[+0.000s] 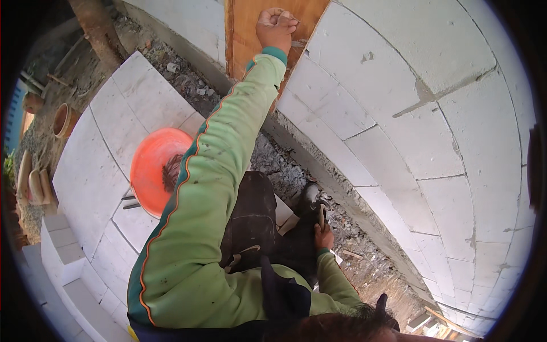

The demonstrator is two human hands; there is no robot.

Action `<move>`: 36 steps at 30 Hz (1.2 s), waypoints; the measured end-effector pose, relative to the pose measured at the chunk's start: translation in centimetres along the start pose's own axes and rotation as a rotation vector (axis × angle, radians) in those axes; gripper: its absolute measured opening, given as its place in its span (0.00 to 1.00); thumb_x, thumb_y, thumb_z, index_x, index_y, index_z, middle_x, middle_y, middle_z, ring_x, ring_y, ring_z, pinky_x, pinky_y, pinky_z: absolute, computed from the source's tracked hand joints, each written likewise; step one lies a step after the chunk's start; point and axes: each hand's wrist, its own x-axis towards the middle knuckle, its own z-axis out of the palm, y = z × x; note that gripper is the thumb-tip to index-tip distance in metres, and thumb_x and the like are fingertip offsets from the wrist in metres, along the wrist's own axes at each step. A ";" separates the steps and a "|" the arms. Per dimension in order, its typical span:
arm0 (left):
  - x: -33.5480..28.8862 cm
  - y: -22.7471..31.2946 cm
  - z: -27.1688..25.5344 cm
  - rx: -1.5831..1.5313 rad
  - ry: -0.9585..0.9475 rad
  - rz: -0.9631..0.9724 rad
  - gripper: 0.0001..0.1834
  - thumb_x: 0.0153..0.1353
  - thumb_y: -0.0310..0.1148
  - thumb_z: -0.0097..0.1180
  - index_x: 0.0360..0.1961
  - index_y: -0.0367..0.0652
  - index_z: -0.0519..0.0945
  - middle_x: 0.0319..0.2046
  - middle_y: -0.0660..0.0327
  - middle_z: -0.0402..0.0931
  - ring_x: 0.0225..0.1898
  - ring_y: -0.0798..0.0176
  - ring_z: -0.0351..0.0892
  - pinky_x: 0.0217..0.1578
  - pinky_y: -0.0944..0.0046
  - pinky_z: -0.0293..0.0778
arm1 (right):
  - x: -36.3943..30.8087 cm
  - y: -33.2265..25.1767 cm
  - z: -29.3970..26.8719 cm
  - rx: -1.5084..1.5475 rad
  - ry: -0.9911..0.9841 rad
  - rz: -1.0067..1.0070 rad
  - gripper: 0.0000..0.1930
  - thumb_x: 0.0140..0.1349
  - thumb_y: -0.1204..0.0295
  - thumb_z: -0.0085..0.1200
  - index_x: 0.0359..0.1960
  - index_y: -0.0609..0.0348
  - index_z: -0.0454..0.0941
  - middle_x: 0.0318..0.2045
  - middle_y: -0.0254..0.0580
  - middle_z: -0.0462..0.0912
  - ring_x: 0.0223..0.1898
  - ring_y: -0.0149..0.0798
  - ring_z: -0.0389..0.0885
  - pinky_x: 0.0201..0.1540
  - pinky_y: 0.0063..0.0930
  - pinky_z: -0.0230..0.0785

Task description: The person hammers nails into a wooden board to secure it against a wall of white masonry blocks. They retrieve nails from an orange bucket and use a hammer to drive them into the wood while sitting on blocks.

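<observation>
My left hand [277, 27] reaches far forward to a brown wooden board [310, 14] set against the wall of pale blocks [393, 137]. Its fingers are pinched together close to the board; whatever they hold is too small to make out. Lower down, beside my legs, my right hand [323, 236] is closed around the light wooden handle [322, 216] of a tool. The tool's head cannot be made out against my dark trousers. An orange basin [149, 165] stands to the left of my outstretched arm, with grey-brown mortar [171, 172] inside, partly hidden by the sleeve.
Large white blocks [85, 171] lie under the basin, with smaller blocks [62, 239] stacked at the lower left. Rubble [273, 165] fills the gap along the wall's foot. A tree trunk [99, 28] and a brown pot [65, 121] stand at the far left.
</observation>
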 end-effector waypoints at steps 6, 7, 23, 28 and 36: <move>0.0 -0.3 1.5 -0.063 0.025 0.100 0.09 0.63 0.21 0.57 0.43 0.36 0.71 0.33 0.55 0.81 0.31 0.64 0.84 0.32 0.69 0.81 | -0.6 1.2 0.0 0.144 0.001 0.007 0.23 0.62 0.49 0.55 0.34 0.62 0.76 0.33 0.68 0.79 0.38 0.72 0.77 0.39 0.58 0.68; 0.1 -0.4 1.8 -0.065 -0.005 0.131 0.09 0.63 0.21 0.57 0.43 0.36 0.71 0.34 0.55 0.81 0.32 0.64 0.83 0.33 0.69 0.81 | -0.7 0.9 -0.5 0.182 0.007 -0.003 0.24 0.63 0.49 0.55 0.34 0.62 0.76 0.33 0.68 0.79 0.38 0.72 0.77 0.39 0.58 0.67; -0.5 -1.0 2.4 0.312 -0.049 0.442 0.07 0.59 0.29 0.62 0.37 0.39 0.82 0.29 0.57 0.83 0.32 0.59 0.83 0.37 0.61 0.77 | 9.2 -35.9 -31.7 0.010 0.516 -1.272 0.24 0.69 0.79 0.49 0.67 0.64 0.65 0.34 0.53 0.80 0.29 0.48 0.76 0.34 0.35 0.71; -0.6 -0.4 2.7 0.383 -0.008 0.426 0.10 0.59 0.31 0.62 0.39 0.38 0.82 0.32 0.55 0.84 0.34 0.58 0.83 0.38 0.61 0.77 | 11.2 -46.2 -35.6 -0.053 0.688 -1.577 0.26 0.66 0.78 0.54 0.66 0.53 0.69 0.29 0.47 0.79 0.26 0.47 0.75 0.30 0.39 0.71; -0.5 -0.6 2.6 0.314 -0.015 0.223 0.11 0.60 0.32 0.62 0.39 0.36 0.84 0.33 0.58 0.85 0.34 0.65 0.82 0.38 0.65 0.76 | 10.9 -50.5 -35.9 -0.329 0.545 -1.470 0.22 0.68 0.74 0.52 0.64 0.48 0.71 0.38 0.50 0.83 0.37 0.50 0.83 0.39 0.37 0.76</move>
